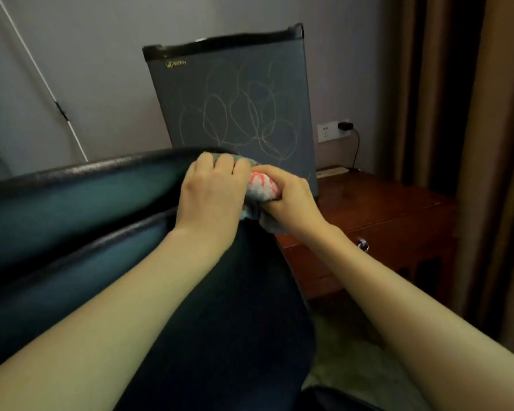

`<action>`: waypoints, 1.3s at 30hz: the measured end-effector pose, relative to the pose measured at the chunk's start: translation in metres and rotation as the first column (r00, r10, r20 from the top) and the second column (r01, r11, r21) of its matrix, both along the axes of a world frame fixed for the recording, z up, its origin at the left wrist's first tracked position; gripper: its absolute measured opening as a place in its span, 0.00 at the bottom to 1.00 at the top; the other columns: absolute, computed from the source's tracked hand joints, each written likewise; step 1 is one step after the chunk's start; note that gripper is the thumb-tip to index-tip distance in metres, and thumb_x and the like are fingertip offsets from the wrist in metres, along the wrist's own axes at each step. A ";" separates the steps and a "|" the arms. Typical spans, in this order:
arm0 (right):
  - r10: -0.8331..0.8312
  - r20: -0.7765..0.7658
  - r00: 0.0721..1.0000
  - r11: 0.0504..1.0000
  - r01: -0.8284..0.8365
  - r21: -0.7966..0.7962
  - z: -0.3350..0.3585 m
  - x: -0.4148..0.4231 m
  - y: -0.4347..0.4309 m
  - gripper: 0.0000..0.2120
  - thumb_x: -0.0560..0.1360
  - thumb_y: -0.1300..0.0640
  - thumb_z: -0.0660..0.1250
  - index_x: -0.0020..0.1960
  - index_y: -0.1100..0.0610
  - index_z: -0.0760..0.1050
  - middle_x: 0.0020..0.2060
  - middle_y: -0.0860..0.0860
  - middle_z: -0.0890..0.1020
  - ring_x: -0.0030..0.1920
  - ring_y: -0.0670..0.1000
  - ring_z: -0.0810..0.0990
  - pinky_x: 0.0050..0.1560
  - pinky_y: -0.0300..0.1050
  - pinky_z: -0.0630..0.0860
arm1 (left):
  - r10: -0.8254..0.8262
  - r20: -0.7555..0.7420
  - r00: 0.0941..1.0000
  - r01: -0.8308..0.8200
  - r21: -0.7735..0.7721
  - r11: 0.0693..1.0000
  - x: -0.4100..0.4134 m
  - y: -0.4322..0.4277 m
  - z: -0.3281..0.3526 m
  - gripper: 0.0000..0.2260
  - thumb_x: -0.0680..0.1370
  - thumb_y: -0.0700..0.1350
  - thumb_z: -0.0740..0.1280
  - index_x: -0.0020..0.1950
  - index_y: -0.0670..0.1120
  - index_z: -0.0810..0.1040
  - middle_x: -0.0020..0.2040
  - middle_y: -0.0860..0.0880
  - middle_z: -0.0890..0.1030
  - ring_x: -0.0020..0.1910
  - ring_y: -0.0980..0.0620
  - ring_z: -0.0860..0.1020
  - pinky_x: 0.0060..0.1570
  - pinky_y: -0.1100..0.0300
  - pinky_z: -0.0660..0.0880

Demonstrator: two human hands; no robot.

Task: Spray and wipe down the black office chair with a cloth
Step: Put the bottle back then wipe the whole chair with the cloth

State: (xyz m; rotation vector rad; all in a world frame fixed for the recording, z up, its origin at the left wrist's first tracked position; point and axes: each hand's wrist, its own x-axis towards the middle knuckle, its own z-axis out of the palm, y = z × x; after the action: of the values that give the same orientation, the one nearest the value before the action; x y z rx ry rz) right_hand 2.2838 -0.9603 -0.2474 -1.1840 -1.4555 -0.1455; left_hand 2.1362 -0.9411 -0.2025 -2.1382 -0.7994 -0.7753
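The black office chair (80,203) fills the left and middle of the view, its padded backrest top edge running from the left toward the centre. A bunched cloth (261,188), pale with pink marks, lies against the right end of that edge. My left hand (211,194) presses on the cloth from the left, fingers curled over it. My right hand (291,200) grips the cloth's right side in a closed fist. No spray bottle is in view.
A small grey fridge (235,108) with scribbles on its door stands on a reddish wooden cabinet (383,215) just behind the chair. A wall socket (328,132) with a plugged cable is at the right. Brown curtains (493,143) hang along the right side.
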 end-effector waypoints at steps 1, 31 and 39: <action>-0.006 -0.014 1.000 1.000 0.006 0.012 -0.005 -0.001 -0.001 0.26 0.60 0.63 0.63 0.58 0.53 0.79 0.53 0.49 0.83 0.56 0.45 0.78 0.56 0.33 0.71 | 0.017 0.005 1.000 -0.017 0.005 1.000 0.000 -0.003 -0.002 0.22 0.60 0.41 0.79 0.50 0.40 0.77 0.44 0.39 0.79 0.42 0.37 0.75 0.41 0.50 0.73; -0.023 -0.321 0.947 0.969 -0.058 -0.240 -0.285 0.025 -0.101 0.15 0.68 0.63 0.71 0.54 0.54 0.80 0.50 0.45 0.83 0.53 0.43 0.81 0.55 0.34 0.75 | -0.111 -0.159 0.981 0.047 -0.360 0.932 0.039 -0.095 -0.273 0.22 0.56 0.42 0.80 0.48 0.40 0.84 0.45 0.42 0.83 0.44 0.42 0.82 0.43 0.52 0.80; -0.011 -0.163 0.987 0.843 -0.079 -0.533 -0.359 -0.005 -0.106 0.15 0.67 0.54 0.72 0.53 0.41 0.80 0.52 0.35 0.81 0.56 0.35 0.77 0.58 0.39 0.73 | -0.019 -0.249 0.968 -0.034 -0.208 0.977 0.022 -0.095 -0.365 0.18 0.64 0.39 0.54 0.32 0.36 0.83 0.34 0.39 0.83 0.45 0.40 0.69 0.44 0.54 0.65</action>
State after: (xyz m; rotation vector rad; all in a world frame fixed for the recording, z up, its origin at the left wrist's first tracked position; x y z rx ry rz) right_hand 2.2791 -1.0659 -0.6061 -1.5795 -1.4136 0.4070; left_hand 2.1586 -1.0362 -0.5674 -2.3611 -0.7829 -0.4184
